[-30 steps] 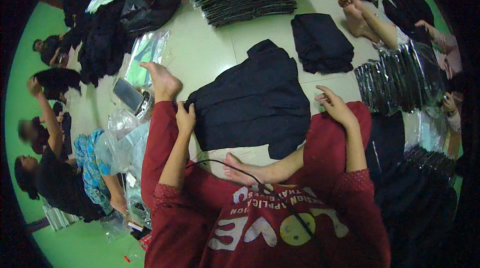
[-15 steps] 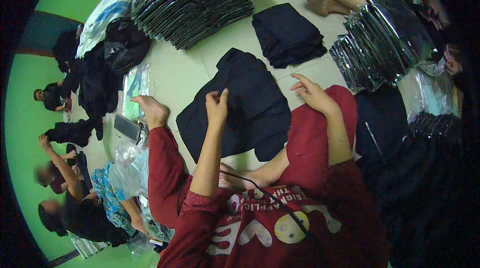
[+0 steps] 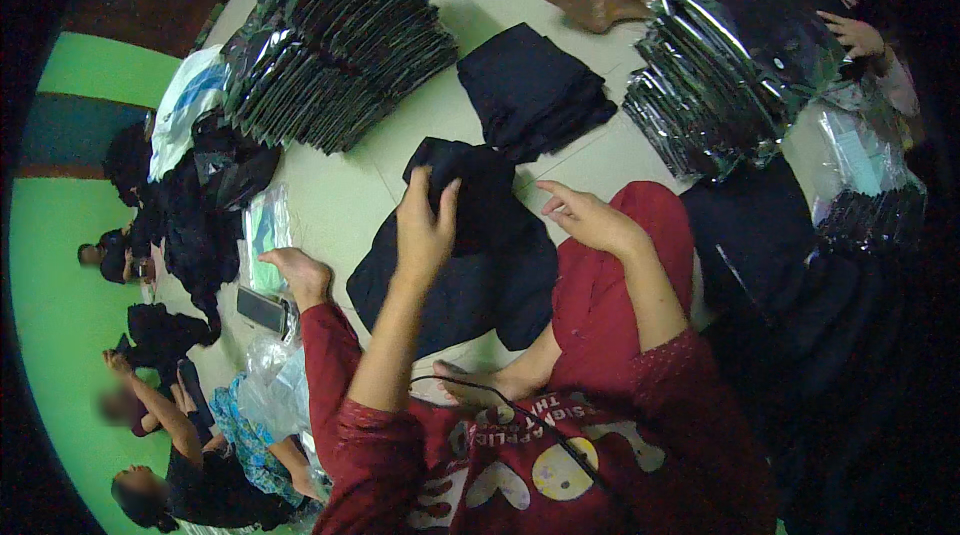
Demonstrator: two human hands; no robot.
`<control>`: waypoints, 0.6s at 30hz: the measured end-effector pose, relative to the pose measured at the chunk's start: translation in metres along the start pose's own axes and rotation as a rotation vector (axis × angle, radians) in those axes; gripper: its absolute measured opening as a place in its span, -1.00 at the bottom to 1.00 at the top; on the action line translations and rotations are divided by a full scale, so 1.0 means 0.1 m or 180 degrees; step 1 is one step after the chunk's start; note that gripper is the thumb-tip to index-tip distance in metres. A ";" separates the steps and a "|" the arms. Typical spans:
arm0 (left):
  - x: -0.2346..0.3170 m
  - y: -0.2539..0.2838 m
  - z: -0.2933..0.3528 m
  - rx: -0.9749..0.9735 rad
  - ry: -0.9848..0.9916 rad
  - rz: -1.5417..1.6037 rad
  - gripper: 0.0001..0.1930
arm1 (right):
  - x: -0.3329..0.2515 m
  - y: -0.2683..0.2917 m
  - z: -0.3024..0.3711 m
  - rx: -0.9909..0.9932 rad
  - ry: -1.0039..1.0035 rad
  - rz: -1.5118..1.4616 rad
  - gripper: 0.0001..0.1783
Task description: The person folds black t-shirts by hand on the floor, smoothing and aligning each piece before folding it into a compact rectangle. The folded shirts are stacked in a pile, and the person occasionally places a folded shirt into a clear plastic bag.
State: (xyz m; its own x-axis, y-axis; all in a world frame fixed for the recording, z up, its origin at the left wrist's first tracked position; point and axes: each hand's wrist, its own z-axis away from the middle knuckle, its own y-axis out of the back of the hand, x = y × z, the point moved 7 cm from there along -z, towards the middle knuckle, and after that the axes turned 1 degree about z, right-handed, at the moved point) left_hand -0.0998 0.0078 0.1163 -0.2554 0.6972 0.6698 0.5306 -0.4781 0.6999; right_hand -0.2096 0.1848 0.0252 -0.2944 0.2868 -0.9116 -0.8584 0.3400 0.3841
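A black garment [image 3: 460, 275] lies spread on the tiled floor between my legs, its far end narrower and slightly rumpled. Over that far end is my left hand [image 3: 427, 230], thumb and fingers apart, with dark cloth right beneath. I cannot make out any cloth pinched in it. My right hand [image 3: 598, 223] hovers beside the garment's right edge, close to my red-trousered knee, fingers loosely stretched and nothing in them. Just beyond the garment sits a stack of folded black cloth [image 3: 535, 90].
Tall piles of black garments in clear plastic stand far left [image 3: 335, 45] and right [image 3: 710, 75]; another person's hand [image 3: 855, 35] is by the right pile. A phone-like dark device [image 3: 262, 309] and clear plastic bags [image 3: 270, 370] lie left of my leg. Other people sit at the left.
The view has swung somewhat. My left hand has moved forward to the garment's far end, its fingers spreading wider. My right hand stays near my knee. Another person's hand now shows by the right pile.
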 end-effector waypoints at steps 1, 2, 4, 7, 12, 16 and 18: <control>0.23 0.08 -0.21 -0.0237 -0.0146 -0.0004 -0.68 | 0.00 0.01 0.01 0.0040 0.0019 -0.0036 -0.48; 0.48 0.17 -0.43 -0.0413 -0.0456 0.0080 -0.69 | 0.00 0.02 0.02 0.0077 0.0045 -0.0074 -0.49; 0.90 0.39 -0.90 -0.0355 -0.1095 0.0036 -0.69 | 0.01 0.04 0.04 0.0091 0.0039 -0.0070 -0.48; 0.96 0.40 -1.66 -0.0976 -0.0653 0.0654 -0.60 | 0.03 0.05 0.06 0.0002 -0.0052 -0.0028 -0.45; 0.55 0.28 -2.35 -0.0209 -0.0835 -0.0185 -0.44 | 0.02 0.05 0.06 -0.0055 -0.0097 -0.0204 -0.45; 0.34 0.19 -1.65 0.0497 -0.1179 -0.0028 -0.57 | 0.01 0.06 0.07 -0.0043 -0.0100 -0.0122 -0.45; 0.25 -0.01 -0.95 -0.0041 -0.0967 -0.0282 -0.77 | 0.00 0.06 0.08 -0.0071 -0.0076 -0.0154 -0.45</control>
State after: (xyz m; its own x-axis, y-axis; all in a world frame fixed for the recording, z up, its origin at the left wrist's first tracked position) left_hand -0.1835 -0.0247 0.1557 -0.0460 0.8632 0.5028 0.5063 -0.4138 0.7566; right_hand -0.2112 0.1934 0.0287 -0.2425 0.2918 -0.9252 -0.8806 0.3341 0.3362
